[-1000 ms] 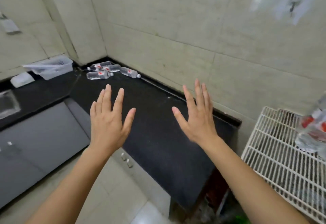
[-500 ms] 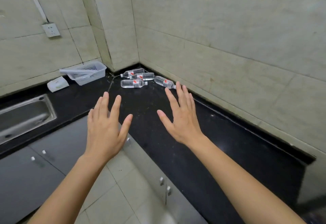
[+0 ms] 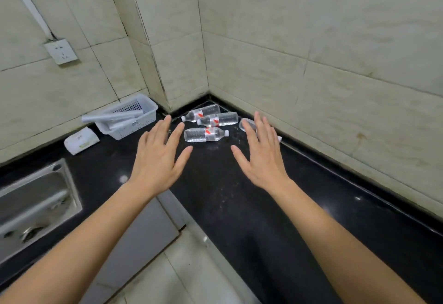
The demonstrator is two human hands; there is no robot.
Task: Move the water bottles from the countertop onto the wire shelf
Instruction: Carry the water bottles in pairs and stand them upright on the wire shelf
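Two empty hands reach over a black table toward water bottles lying in a tiled corner.

Left of the left hand sit a steel sink, a white packet and a white basket. Both hands are spread flat, holding nothing. Three bottles lie on their sides just beyond and between them; a fourth bottle is partly hidden behind the right hand, against the wall.

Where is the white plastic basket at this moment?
In the head view, the white plastic basket stands on the black countertop against the left wall, left of the water bottles and right of the sink.
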